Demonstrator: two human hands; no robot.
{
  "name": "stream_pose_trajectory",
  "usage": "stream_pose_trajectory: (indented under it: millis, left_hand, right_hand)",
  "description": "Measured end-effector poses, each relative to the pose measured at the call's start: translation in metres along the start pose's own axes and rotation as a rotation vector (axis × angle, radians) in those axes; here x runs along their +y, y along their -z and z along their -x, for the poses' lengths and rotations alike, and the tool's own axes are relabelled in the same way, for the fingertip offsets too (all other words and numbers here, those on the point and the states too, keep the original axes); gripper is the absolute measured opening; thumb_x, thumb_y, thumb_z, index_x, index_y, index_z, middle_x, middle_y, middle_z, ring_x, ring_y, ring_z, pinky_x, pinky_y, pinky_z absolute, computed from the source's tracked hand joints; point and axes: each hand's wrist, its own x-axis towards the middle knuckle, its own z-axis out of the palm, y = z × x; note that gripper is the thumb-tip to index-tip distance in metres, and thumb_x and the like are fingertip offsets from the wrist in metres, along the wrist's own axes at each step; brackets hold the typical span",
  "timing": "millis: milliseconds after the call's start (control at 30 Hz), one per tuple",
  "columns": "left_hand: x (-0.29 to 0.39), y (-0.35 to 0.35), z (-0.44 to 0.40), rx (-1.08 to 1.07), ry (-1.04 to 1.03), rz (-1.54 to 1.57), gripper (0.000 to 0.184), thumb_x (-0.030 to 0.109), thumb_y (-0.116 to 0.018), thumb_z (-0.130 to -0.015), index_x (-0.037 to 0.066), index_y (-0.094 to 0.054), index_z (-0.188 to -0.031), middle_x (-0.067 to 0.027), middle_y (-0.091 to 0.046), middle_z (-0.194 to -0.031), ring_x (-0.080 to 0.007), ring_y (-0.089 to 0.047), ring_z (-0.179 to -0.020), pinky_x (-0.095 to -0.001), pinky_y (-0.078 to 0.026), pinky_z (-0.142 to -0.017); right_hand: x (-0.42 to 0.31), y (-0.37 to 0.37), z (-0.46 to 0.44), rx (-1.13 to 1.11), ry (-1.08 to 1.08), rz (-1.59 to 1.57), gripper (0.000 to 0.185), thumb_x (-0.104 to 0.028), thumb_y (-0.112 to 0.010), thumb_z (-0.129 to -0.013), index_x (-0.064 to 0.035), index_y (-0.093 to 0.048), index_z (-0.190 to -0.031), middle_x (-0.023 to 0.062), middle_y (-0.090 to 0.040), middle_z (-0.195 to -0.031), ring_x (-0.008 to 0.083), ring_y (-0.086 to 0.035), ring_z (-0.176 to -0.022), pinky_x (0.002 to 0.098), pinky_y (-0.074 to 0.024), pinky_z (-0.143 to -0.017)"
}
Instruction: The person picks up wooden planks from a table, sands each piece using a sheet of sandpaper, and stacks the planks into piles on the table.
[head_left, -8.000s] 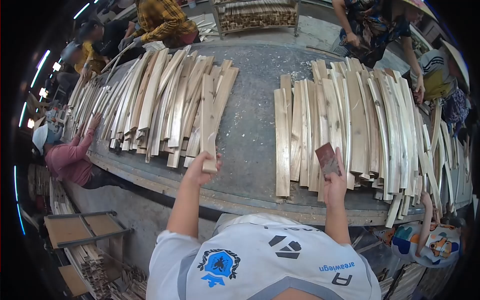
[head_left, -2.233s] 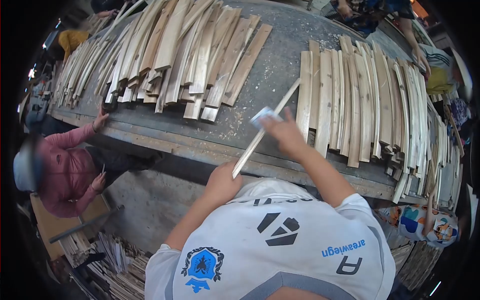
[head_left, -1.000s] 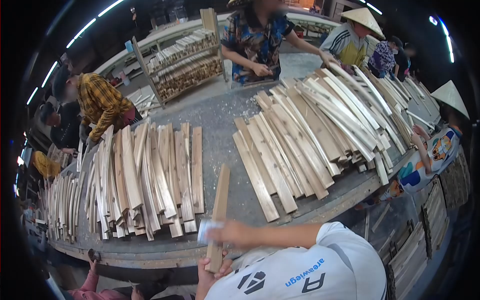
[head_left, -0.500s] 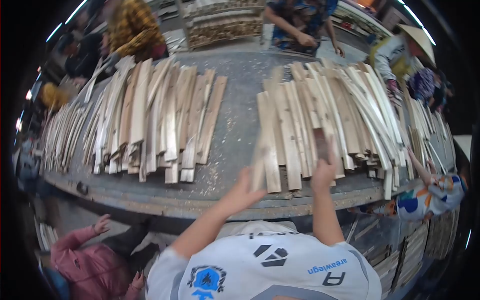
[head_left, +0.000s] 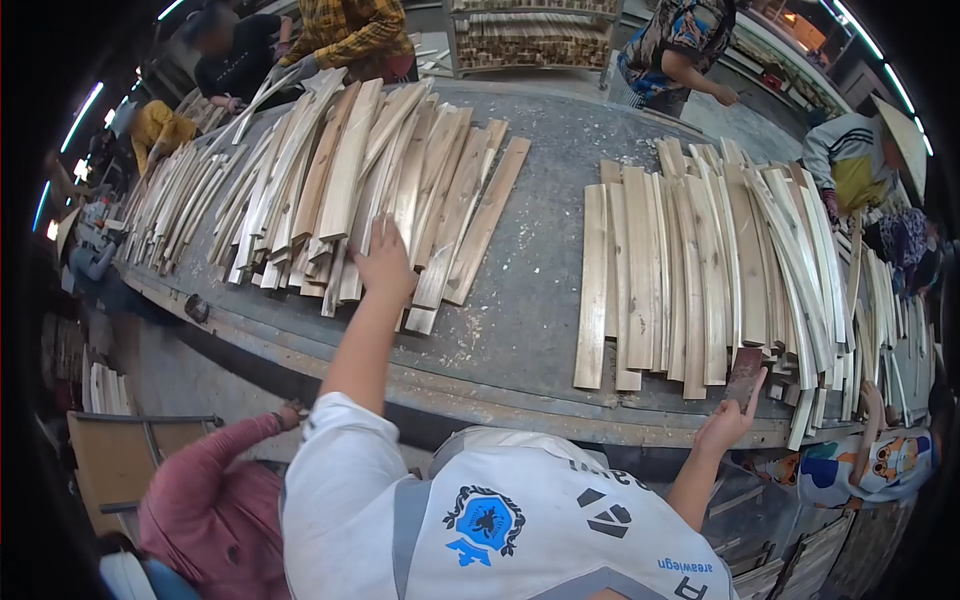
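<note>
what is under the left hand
The left hand is over the left pile of wooden strips; parts of those strips show around it. Whatever lies directly beneath the hand is covered, so I can't tell which strip, if any, it touches.

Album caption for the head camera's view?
Left hand at a pile of wooden strips, right hand holding a reddish-brown pad, beside a grey worktable.

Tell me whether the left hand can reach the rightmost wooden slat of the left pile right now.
Likely yes: the left hand, spread open, is over neighbouring slats a little left of that rightmost slat, nothing visible lies across it, and bare tabletop runs along its right side.
</note>
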Motion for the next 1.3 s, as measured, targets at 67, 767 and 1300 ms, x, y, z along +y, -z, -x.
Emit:
stream_pose_trajectory:
  millis: [67,767,1300]
  left_hand:
    - [-0.007,-0.008,-0.008,-0.039,-0.049,-0.087,0.056,0.024,-0.063,-0.083,0.004,-0.052,-0.133,-0.0089,-0.034,-0.153,-0.0252,-0.020,-0.146,-0.0571,-0.023,-0.113]
    - [-0.043,-0.006,0.232,-0.808,-0.143,0.786,0.063,0.030,-0.083,-0.062,-0.005,-0.056,-0.106,-0.0193,-0.067,-0.084,-0.0242,-0.068,-0.070,-0.0341,-0.053,-0.057]
    - [-0.063,-0.003,0.280,-0.867,0.191,1.585,0.052,0.027,-0.074,-0.072,0.003,-0.049,-0.111,-0.0115,-0.063,-0.095,-0.0153,-0.063,-0.083,-0.0289,-0.052,-0.060]
  right_hand:
    - [-0.005,-0.005,0.001,0.004,0.008,0.010,0.080,0.016,-0.034,-0.072,-0.0130,-0.043,-0.146,0.0074,-0.043,-0.148,0.0027,-0.026,-0.059,0.0174,-0.0266,-0.052]
    - [0.046,-0.163,0.130,-1.586,0.640,0.646,0.056,0.009,-0.039,-0.082,-0.0084,-0.055,-0.132,0.0117,-0.053,-0.139,0.0310,-0.049,-0.128,0.0448,-0.0197,-0.118]
    - [0.128,-0.181,0.046,-1.235,0.503,0.834,0.063,0.010,-0.039,-0.081,-0.0141,-0.050,-0.138,0.0192,-0.057,-0.132,0.0297,-0.054,-0.123,0.0389,-0.0348,-0.109]
